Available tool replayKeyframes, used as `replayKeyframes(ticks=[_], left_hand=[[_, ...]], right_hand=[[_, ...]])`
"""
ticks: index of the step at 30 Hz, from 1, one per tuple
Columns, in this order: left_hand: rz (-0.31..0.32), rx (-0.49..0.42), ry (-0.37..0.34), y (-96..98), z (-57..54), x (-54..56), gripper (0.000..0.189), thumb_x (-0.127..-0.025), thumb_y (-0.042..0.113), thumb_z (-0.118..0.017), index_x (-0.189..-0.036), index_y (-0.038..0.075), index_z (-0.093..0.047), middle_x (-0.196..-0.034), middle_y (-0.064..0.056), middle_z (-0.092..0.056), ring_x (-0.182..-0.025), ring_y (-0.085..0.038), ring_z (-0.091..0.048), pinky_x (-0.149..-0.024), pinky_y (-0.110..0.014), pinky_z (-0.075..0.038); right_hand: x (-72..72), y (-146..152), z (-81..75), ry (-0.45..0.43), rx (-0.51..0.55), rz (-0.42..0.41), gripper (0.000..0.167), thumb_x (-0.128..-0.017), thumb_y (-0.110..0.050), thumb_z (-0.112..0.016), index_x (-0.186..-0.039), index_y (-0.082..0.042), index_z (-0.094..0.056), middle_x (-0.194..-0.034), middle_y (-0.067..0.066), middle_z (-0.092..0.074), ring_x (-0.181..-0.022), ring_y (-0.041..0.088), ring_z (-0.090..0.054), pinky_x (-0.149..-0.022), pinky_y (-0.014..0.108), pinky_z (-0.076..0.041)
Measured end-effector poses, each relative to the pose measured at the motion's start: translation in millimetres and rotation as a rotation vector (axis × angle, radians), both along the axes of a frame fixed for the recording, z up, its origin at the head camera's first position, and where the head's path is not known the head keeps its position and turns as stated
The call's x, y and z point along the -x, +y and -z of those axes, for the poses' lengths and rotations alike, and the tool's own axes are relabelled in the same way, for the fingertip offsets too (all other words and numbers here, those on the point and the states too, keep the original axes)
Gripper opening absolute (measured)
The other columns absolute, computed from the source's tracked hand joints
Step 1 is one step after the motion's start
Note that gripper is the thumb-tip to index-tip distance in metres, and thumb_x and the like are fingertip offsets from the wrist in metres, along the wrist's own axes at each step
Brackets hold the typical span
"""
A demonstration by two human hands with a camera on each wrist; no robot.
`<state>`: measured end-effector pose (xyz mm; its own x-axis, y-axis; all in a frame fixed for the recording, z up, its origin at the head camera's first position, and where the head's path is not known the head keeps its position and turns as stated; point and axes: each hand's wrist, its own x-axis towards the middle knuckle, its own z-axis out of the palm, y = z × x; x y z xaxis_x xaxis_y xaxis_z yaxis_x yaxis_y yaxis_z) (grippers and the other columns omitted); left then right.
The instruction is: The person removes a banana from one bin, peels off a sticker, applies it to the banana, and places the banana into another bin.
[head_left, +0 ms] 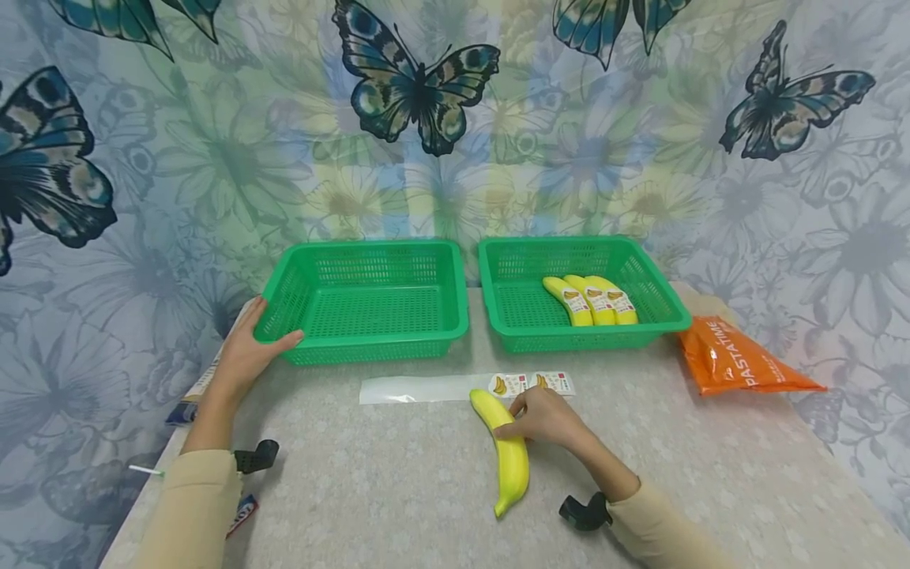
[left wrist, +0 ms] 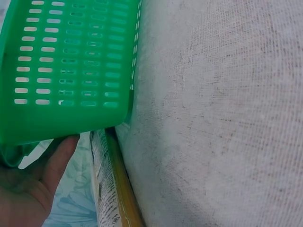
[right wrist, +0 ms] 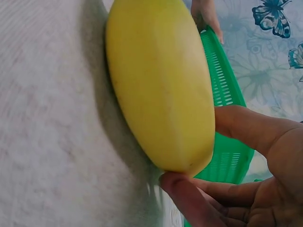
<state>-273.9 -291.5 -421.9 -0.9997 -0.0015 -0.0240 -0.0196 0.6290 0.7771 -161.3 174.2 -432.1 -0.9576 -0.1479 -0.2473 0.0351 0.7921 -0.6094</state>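
Observation:
A single yellow banana [head_left: 513,466] lies at the front middle of the table, below a clear strip with banana stickers [head_left: 508,385]. My right hand [head_left: 546,417] pinches this banana between thumb and fingers near its upper end; the right wrist view shows the banana [right wrist: 161,90] large and close. At the left, my left hand [head_left: 245,352] grips the front left corner of the left green basket [head_left: 373,350], with the thumb at its front rim. From the left wrist, the thumb [left wrist: 61,158] shows against the basket's slotted wall [left wrist: 71,113].
The right green basket [head_left: 583,341] holds several bananas [head_left: 600,312] with stickers on them. An orange packet [head_left: 739,359] lies beyond it at the right. Another package [left wrist: 106,189] lies beside the left basket. A patterned butterfly cloth [head_left: 419,190] hangs behind the baskets.

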Motion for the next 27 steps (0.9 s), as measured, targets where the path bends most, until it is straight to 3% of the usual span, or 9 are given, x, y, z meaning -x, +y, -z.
replayKeyframes(ticks=[11,15,18,22,25,27], left_hand=[[-0.040,0.021,0.062,-3.2,0.6,-2.0,0.103,-0.086,0.056,-0.065,-0.158,0.024,0.001,-0.166,0.000,0.007,-0.150,-0.046,0.003,-0.105,-0.079,-0.013],[-0.090,0.046,0.115,-1.4,4.3,-5.4,0.100,-0.087,0.055,-0.065,-0.158,0.022,-0.003,-0.166,-0.009,-0.002,-0.147,-0.049,-0.011,-0.106,-0.076,-0.021],[-0.169,0.070,0.168,4.3,7.2,-9.9,0.098,-0.087,0.056,-0.064,-0.159,0.020,-0.008,-0.164,-0.015,-0.014,-0.143,-0.050,-0.024,-0.105,-0.072,-0.027],[-0.294,0.065,0.247,19.4,7.7,-21.3,0.099,-0.084,0.057,-0.067,-0.158,0.019,-0.013,-0.160,-0.016,-0.026,-0.141,-0.047,-0.032,-0.108,-0.067,-0.029],[-0.360,0.086,0.360,34.5,8.5,-32.8,0.098,-0.084,0.052,-0.071,-0.157,0.014,-0.019,-0.156,-0.019,-0.033,-0.140,-0.046,-0.034,-0.112,-0.064,-0.027],[-0.368,0.127,0.461,46.6,8.9,-40.6,0.095,-0.083,0.045,-0.075,-0.155,0.008,-0.025,-0.152,-0.023,-0.037,-0.138,-0.046,-0.035,-0.113,-0.062,-0.026]], right_hand=[[1.2,-1,-2.8,-0.017,-0.003,-0.008,0.032,-0.069,-0.035,-0.086,-0.080,-0.008,-0.074,-0.064,-0.002,-0.064,-0.055,0.012,-0.054,-0.050,0.022,-0.041],[0.3,-1,-2.7,-0.016,0.001,-0.017,0.032,-0.069,-0.035,-0.086,-0.080,-0.007,-0.074,-0.064,-0.002,-0.063,-0.055,0.011,-0.054,-0.050,0.022,-0.041],[-0.5,-1,-1.6,-0.015,0.002,-0.020,0.030,-0.070,-0.035,-0.085,-0.079,-0.008,-0.074,-0.063,-0.003,-0.063,-0.054,0.011,-0.052,-0.049,0.022,-0.039],[-0.8,0,-0.5,-0.016,-0.006,-0.009,0.030,-0.070,-0.036,-0.085,-0.079,-0.009,-0.075,-0.063,-0.003,-0.063,-0.054,0.010,-0.052,-0.049,0.022,-0.039],[-1.9,1,0.2,-0.020,-0.010,-0.001,0.030,-0.070,-0.036,-0.085,-0.080,-0.009,-0.075,-0.063,-0.003,-0.063,-0.054,0.011,-0.053,-0.049,0.022,-0.039],[-2.4,1,0.7,-0.024,-0.011,0.002,0.030,-0.070,-0.036,-0.085,-0.079,-0.010,-0.075,-0.063,-0.003,-0.063,-0.054,0.011,-0.053,-0.049,0.022,-0.039]])
